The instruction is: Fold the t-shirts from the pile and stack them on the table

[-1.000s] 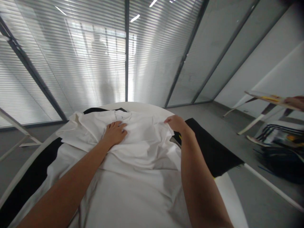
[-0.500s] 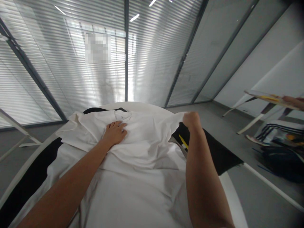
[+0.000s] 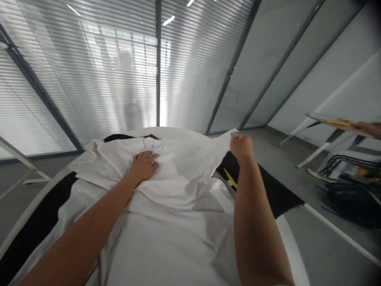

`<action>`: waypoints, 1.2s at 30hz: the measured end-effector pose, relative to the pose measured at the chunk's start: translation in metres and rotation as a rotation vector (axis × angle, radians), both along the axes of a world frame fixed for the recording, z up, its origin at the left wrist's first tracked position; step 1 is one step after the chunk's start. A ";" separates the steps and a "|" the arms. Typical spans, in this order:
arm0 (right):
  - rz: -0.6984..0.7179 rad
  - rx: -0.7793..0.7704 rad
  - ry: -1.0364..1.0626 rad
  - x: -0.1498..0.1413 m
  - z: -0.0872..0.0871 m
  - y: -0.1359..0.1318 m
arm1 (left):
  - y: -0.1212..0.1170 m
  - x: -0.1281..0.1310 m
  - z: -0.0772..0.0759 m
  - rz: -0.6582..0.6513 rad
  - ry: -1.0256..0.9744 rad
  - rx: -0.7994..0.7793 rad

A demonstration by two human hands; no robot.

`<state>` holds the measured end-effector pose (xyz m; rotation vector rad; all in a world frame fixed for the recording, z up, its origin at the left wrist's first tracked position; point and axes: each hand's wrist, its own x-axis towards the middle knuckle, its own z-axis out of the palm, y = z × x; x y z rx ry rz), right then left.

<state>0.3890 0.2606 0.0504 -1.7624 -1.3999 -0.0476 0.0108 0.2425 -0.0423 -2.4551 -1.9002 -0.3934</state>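
Note:
A white T-shirt (image 3: 178, 198) lies spread over the round table, its collar toward the far edge and its body wrinkled. My left hand (image 3: 145, 166) rests flat on the chest just below the collar, fingers somewhat apart. At the right, my right hand (image 3: 241, 145) is closed around the end of the T-shirt's sleeve and holds it lifted and pulled taut. Black cloth (image 3: 268, 190) lies beneath the shirt and shows on both sides. A yellow pointed object (image 3: 230, 177) sits on it, partly hidden by my right forearm.
The white table's rim (image 3: 175, 131) shows at the back. Beyond it stands a glass partition with blinds (image 3: 190, 79). At right, another person's hand (image 3: 367, 128) is over a second table (image 3: 324, 118), with a dark blue bag (image 3: 351, 202) on the floor below.
My right hand has raised the sleeve end slightly and turned at the wrist, so the sleeve stretches tighter and higher. My left hand has stayed in place on the shirt.

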 end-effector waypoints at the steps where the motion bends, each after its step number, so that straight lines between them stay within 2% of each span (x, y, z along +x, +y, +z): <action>1: 0.008 -0.016 -0.008 -0.003 0.002 -0.001 | 0.000 0.000 0.000 0.000 0.000 -0.001; 6: 0.147 -0.054 -0.119 -0.033 0.022 -0.012 | 0.000 0.000 0.000 -0.002 -0.001 0.001; 10: 0.408 -0.120 -0.272 -0.074 0.032 -0.026 | 0.001 0.001 0.002 -0.007 0.003 -0.014; 12: 0.614 -0.292 -0.366 -0.097 0.034 -0.035 | 0.000 0.001 0.002 -0.010 0.005 -0.015; 14: 0.802 -0.571 -0.427 -0.117 0.035 -0.044 | 0.000 0.001 0.002 -0.014 0.005 -0.009; 16: 0.907 -0.841 -0.420 -0.128 0.034 -0.048 | 0.000 0.001 0.002 -0.012 0.006 -0.007; 18: 0.883 -0.933 -0.398 -0.130 0.030 -0.046 | 0.000 0.001 0.002 -0.006 0.009 -0.010; 21: 0.625 -0.822 -0.457 -0.123 0.014 -0.033 | 0.001 0.001 0.003 -0.007 0.012 -0.010; 23: 0.494 -0.858 -0.489 -0.119 -0.002 -0.024 | 0.001 0.001 0.002 -0.013 0.009 -0.012; 26: 0.475 -1.007 -0.468 -0.119 -0.030 -0.014 | 0.001 0.000 0.001 -0.016 0.007 -0.006; 30: 0.386 -0.989 -0.462 -0.127 -0.057 -0.009 | 0.003 -0.001 0.001 -0.006 0.007 -0.002; 33: 0.372 -0.961 -0.476 -0.127 -0.062 -0.008 | 0.005 -0.003 0.002 -0.011 0.016 -0.012; 36: 0.384 -1.022 -0.488 -0.124 -0.053 -0.009 | 0.007 -0.005 0.002 -0.012 0.026 -0.026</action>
